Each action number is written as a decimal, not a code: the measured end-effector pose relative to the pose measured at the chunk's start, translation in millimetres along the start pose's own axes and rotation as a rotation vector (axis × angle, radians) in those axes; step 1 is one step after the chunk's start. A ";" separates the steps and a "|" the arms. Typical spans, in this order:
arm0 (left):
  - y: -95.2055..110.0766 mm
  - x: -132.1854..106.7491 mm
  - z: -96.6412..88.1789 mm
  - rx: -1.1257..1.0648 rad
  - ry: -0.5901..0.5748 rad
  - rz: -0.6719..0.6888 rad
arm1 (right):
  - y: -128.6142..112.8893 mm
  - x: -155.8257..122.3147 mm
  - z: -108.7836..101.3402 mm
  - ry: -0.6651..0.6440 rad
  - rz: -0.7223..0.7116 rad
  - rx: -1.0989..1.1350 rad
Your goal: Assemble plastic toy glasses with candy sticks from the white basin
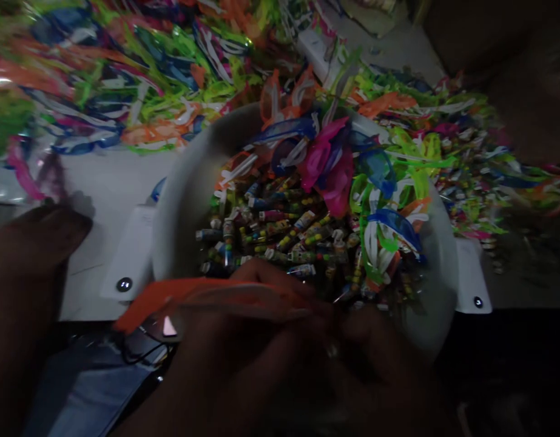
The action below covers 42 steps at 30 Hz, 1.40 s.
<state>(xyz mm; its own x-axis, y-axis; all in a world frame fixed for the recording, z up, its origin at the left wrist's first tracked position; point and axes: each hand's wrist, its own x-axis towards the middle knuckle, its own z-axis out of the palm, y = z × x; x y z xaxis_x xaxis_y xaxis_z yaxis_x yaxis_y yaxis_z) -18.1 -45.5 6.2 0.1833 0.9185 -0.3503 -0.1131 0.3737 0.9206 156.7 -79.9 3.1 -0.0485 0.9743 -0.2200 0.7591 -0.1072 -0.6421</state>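
Observation:
My left hand (243, 346) is low in the middle, its fingers curled round an orange plastic glasses frame (188, 294) that sticks out to the left. My right hand (380, 352) is closed against the frame's right end, dark and blurred, with a ring (332, 351) showing near where the hands meet. Both hands hover over the near rim of a white bowl (184, 200). The bowl holds several small printed tubes (280, 233) and a heap of pink, blue and green toy glasses (347, 170).
More coloured plastic glasses (138, 67) cover the white table (102, 182) behind and to the right of the bowl. A white block with a metal stud (125, 282) lies at the left, another (477, 301) at the right. A dark blurred shape (29, 255) fills the left foreground.

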 end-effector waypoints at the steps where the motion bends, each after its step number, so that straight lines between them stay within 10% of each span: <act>1: 3.0 0.1 2.8 -0.024 0.025 -0.003 | 0.2 0.5 -0.4 -0.010 0.006 0.033; 20: -0.2 -30.2 16.6 0.048 0.019 0.413 | 8.0 -12.4 1.3 0.161 -0.166 0.427; 29: -18.8 -32.8 12.5 -0.275 -0.032 0.249 | 24.4 -38.6 -7.0 0.235 -0.283 0.356; 42: -24.6 -24.7 17.0 -0.079 -0.034 0.344 | 28.2 -31.1 5.5 0.190 -0.246 0.208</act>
<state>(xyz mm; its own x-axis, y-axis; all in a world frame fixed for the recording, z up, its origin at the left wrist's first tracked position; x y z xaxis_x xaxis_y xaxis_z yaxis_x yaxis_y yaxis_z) -3.3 -79.6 -4.8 0.1539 0.9880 -0.0151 -0.2488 0.0535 0.9671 176.0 -114.3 -12.3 -0.0769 0.9932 0.0875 0.5903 0.1160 -0.7988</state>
